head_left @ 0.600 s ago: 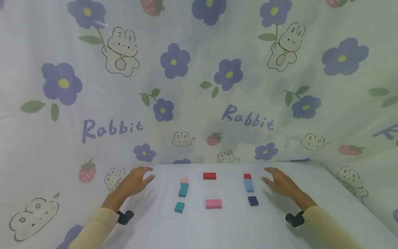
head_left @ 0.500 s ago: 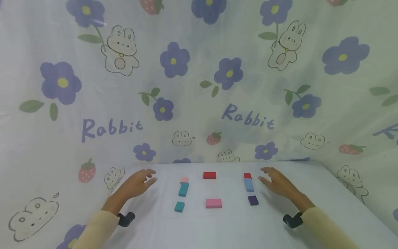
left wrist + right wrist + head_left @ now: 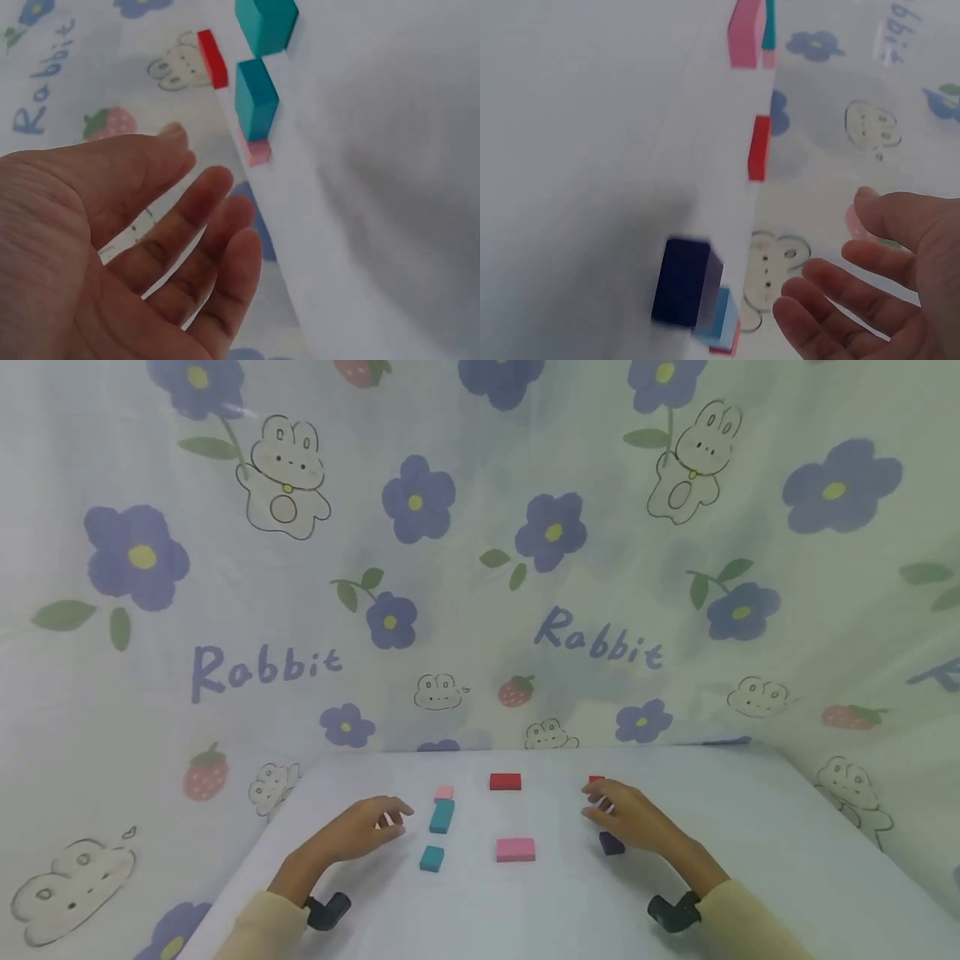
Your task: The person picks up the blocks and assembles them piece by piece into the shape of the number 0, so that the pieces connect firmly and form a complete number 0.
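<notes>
Patterned curtain (image 3: 465, 568): 12 o'clock, behind the white surface (image 3: 517, 914). Left hand (image 3: 356, 833) and right hand (image 3: 633, 818): relaxed and empty, fingers bent, respectively at 9 o'clock and between 2 and 3 o'clock of the pink block (image 3: 516, 850). Red block (image 3: 506, 782): 12 o'clock; long teal block (image 3: 442, 817): 10 o'clock. Light-blue block (image 3: 721, 319), right wrist view: between purple block (image 3: 611, 846) and small red block (image 3: 596, 779); contact unclear owing to blur.
</notes>
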{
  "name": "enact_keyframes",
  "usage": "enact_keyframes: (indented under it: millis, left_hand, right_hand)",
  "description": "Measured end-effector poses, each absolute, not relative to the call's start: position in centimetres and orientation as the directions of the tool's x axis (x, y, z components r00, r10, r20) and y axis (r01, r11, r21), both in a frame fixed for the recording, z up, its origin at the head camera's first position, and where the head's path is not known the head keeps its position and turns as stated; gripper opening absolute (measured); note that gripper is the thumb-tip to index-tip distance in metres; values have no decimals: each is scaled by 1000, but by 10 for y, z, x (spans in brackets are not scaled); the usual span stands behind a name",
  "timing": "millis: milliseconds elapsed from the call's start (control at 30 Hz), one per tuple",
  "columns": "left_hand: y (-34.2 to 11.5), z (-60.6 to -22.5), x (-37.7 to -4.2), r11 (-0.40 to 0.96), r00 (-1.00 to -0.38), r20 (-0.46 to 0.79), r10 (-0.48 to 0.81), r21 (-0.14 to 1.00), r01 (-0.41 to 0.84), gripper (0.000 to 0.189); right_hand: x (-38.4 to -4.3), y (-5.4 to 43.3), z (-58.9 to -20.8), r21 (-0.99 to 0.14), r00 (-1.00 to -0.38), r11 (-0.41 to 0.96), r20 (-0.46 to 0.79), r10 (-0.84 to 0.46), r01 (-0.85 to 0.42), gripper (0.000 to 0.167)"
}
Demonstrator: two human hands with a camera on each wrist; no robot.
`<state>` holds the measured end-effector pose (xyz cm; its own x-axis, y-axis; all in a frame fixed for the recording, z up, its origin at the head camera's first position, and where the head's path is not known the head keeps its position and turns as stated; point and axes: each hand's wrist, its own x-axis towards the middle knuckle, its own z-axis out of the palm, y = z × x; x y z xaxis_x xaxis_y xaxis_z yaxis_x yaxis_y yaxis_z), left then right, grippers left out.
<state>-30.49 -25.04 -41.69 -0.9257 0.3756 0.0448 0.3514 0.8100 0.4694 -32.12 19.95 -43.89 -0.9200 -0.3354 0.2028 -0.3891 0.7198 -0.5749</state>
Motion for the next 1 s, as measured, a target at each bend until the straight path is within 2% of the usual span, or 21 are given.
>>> enact_keyframes:
  millis: [133, 300, 567, 867, 1000]
  left_hand:
    - [-248, -425, -298, 762, -888, 9, 459, 510, 399, 27]
    - [-239, -437, -298, 712, -851, -52, 522, 575, 402, 37]
    - [-234, -455, -306, 705, -886, -72, 458, 636, 313, 49]
    - [-232, -461, -307, 696, -893, -13, 450, 632, 341, 35]
    - [-229, -465, -308, 697, -896, -13, 444, 633, 336, 35]
  right_hand:
    - [-315, 178, -448, -586, -910, 705, 161, -381, -399, 35]
    - [-309, 157, -455, -581, -878, 683, 124, -463, -442, 33]
    - [-312, 135, -462, -549, -832, 664, 114, -543, -508, 36]
    - [-312, 130, -472, -516, -826, 669, 152, -542, -534, 41]
    - [-312, 127, -476, -499, -827, 682, 143, -544, -535, 44]
